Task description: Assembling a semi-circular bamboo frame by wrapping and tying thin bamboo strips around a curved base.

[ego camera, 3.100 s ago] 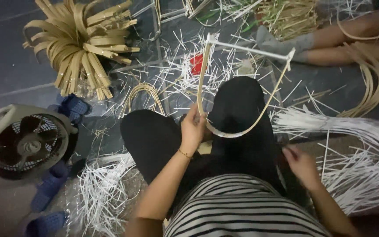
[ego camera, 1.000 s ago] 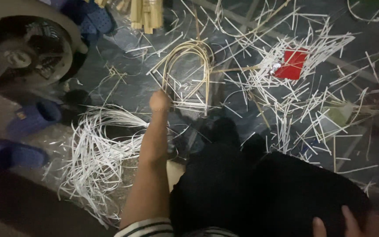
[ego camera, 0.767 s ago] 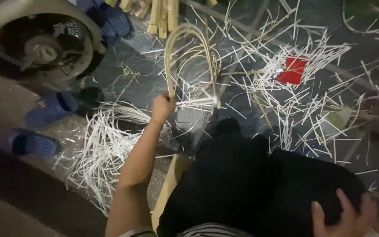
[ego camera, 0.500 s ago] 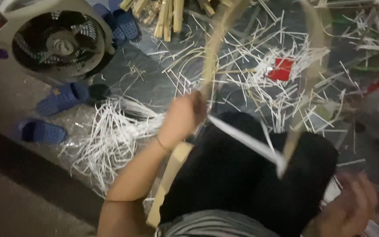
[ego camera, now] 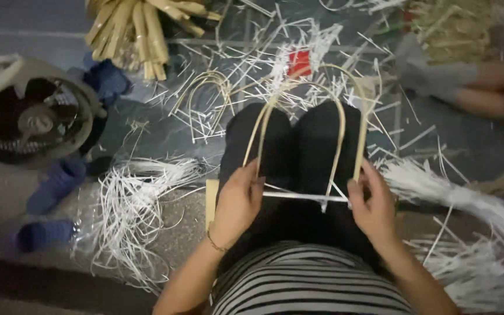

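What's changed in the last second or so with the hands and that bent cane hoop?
The left hand lifted the bent cane hoop off the littered floor onto the lap. The right hand, earlier resting on the knee, took hold of its other end. The fan, blue sandals and white strips stayed put.

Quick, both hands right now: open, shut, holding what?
Left hand: closed on the left leg of the bent tan cane arch and the white strip across its ends.
Right hand: closed on the arch's right leg and the strip's other end.

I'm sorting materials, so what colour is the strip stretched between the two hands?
White, seen in the head view: the strip runs between the left hand and right hand.
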